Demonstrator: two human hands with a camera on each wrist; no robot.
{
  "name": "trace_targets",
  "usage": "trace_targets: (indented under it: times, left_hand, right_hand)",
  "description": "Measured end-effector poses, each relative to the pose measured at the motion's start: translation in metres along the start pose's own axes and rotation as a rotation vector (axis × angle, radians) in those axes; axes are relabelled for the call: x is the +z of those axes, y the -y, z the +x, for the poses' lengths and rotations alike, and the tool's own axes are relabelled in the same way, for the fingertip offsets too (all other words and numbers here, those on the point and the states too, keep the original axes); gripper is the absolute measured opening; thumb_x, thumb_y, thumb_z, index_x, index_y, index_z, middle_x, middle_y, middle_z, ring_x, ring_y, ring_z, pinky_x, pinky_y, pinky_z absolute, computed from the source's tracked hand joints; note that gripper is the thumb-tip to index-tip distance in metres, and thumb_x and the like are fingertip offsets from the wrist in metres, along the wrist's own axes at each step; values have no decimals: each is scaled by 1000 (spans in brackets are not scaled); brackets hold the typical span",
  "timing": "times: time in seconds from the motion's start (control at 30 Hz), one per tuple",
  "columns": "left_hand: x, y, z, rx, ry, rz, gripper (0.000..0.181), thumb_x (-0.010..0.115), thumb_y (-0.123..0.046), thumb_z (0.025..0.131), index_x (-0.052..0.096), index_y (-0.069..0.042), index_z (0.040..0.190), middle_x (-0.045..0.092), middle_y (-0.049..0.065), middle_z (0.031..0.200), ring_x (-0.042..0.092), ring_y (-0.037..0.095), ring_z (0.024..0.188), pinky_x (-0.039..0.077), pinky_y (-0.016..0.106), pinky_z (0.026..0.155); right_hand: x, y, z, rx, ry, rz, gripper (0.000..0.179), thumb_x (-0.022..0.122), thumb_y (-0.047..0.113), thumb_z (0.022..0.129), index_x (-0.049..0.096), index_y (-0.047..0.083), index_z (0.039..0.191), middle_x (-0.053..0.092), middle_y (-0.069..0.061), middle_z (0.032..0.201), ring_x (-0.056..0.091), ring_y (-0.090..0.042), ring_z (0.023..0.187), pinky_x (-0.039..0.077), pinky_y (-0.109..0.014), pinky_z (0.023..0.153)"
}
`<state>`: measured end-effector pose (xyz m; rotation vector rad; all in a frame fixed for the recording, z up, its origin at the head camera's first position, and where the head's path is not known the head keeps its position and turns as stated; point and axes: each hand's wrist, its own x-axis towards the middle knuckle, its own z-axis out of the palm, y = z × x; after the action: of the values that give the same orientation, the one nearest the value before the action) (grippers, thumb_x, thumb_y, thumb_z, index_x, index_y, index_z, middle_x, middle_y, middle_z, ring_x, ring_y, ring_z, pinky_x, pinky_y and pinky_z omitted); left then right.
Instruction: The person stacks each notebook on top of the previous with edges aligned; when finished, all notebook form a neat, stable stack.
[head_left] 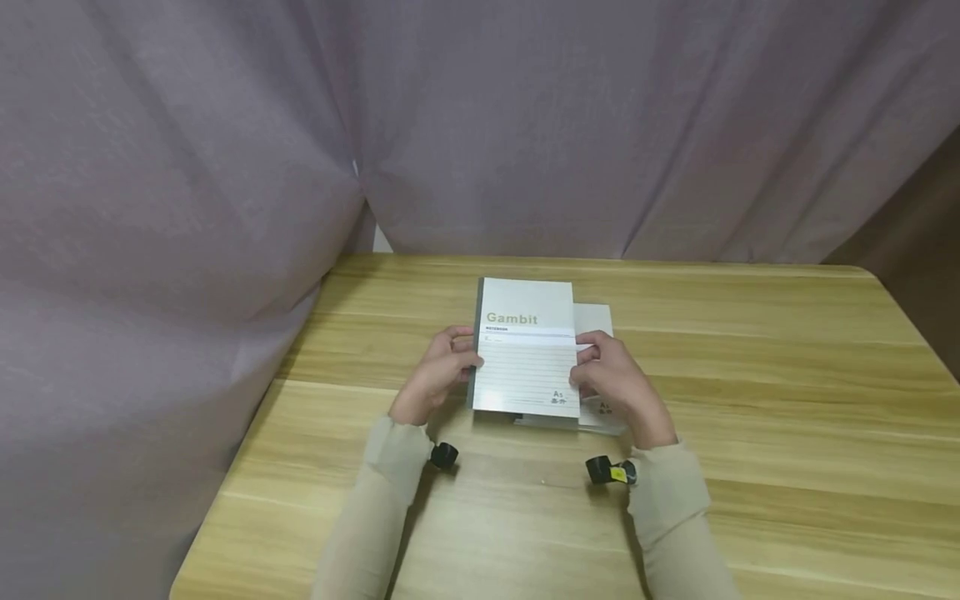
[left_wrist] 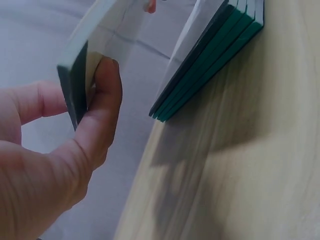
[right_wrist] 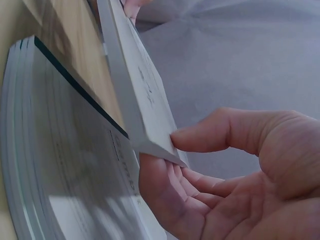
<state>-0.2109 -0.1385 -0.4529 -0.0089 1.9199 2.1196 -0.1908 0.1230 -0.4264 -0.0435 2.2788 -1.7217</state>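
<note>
A white notebook (head_left: 527,375) marked "Gambit", with a dark spine along its left side, is held raised and face up between both hands. My left hand (head_left: 437,379) pinches the spine edge, thumb on the cover and fingers beneath. On the opposite edge, my right hand (head_left: 617,379) grips the pages' side, with its thumb on top and fingers curled under. Below and slightly to the right lies a stack of notebooks (head_left: 596,319), mostly covered by the raised one in the head view. Green spines of the stacked notebooks (left_wrist: 212,62) show in the left wrist view, apart from the held notebook.
The wood-grain table (head_left: 787,400) extends around the stack on all sides. A grey-purple curtain (head_left: 510,125) hangs behind the table's far edge and along its left side. Small black cameras (head_left: 445,456) are worn at both wrists.
</note>
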Motion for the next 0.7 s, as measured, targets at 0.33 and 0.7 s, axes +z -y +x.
trace_targets:
  times: [0.33, 0.7]
  left_hand:
    - [13, 3, 0, 37, 59, 17, 57, 54, 15, 88, 37, 9, 141, 61, 28, 125, 67, 21, 85, 59, 31, 71]
    - [20, 11, 0, 23, 107, 41, 56, 53, 13, 91, 35, 6, 144, 59, 26, 129, 65, 20, 87, 58, 30, 72]
  right_hand:
    - [-18, -5, -3, 8, 5, -86, 69, 61, -7, 81, 33, -18, 143, 53, -18, 103, 59, -20, 76, 59, -32, 66]
    - [-29, -12, -4, 8, 8, -117, 69, 63, -7, 80, 35, -18, 142, 55, -17, 102, 56, -20, 82, 55, -28, 67]
